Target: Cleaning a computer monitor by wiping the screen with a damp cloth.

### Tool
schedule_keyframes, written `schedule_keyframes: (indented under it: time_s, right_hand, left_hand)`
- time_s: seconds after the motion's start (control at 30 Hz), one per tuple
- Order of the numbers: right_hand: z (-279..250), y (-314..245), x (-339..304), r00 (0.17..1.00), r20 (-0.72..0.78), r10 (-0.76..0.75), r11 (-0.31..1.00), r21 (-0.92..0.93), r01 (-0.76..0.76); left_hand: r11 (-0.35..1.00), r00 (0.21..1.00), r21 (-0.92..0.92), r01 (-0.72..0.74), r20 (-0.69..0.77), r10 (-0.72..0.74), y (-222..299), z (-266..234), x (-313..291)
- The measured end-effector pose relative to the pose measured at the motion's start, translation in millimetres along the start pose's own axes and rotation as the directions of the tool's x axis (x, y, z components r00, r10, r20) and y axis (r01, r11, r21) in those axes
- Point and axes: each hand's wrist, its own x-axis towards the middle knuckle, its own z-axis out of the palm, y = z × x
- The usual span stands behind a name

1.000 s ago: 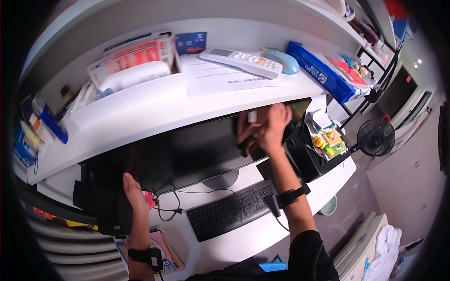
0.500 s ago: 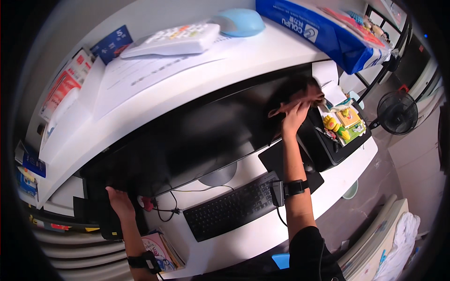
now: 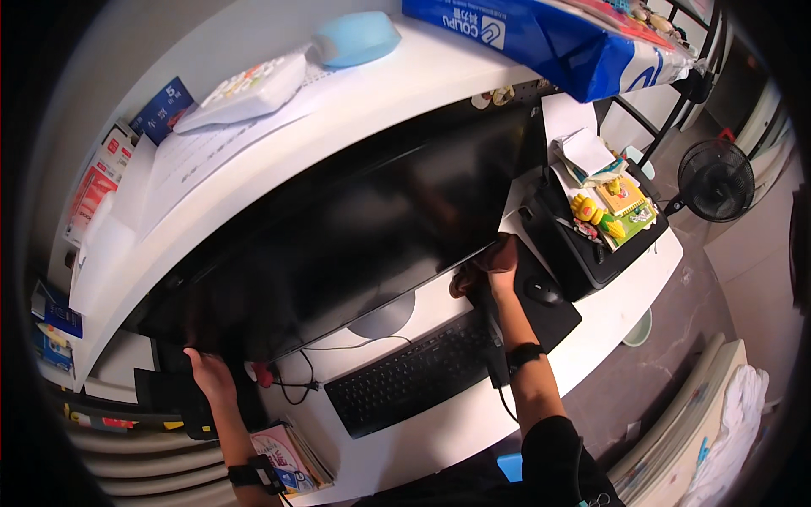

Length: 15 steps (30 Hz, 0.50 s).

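Observation:
A wide black monitor [image 3: 363,245] with a dark screen stands tilted across the white desk. At its lower left corner, my left hand [image 3: 213,378] holds the edge; its thumb shows and the other fingers are mostly hidden. My right hand [image 3: 502,260] is at the lower right edge of the monitor, closed around a brown cloth [image 3: 463,280] that hangs below the frame. Part of that hand's fingers is lost in shadow. Beneath the monitor lie a black keyboard [image 3: 410,367] and, to the right, a black mouse [image 3: 541,290] on a dark mouse pad [image 3: 562,322].
A white shelf [image 3: 253,182] runs above the monitor, with a light blue rounded object [image 3: 357,39] and a blue package [image 3: 541,42]. Right of the screen, a black box [image 3: 583,270] carries notebooks and a yellow toy [image 3: 596,215]. Cables [image 3: 308,372] and books [image 3: 287,456] lie at lower left.
My right hand has come down with the cloth from the upper right of the screen to its lower right edge. My left hand stays at the lower left corner. The view has shifted slightly.

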Motion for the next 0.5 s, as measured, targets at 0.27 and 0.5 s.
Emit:
schedule_keyframes:
  time_s: [0.27, 0.5]
  right_hand:
    - [-19, -87, 97, 0.691, 0.027, -0.722, 0.569, -0.546, 0.615]
    - [63, -169, -9, 0.931, -0.109, -0.349, 0.882, 0.298, 0.366]
  left_hand:
    - [1.0, 0.996, 0.001, 0.03, 0.079, -0.03, 4, 13, -3]
    - [0.999, 0.997, 0.037, 0.039, 0.07, -0.042, 6, 8, -4]
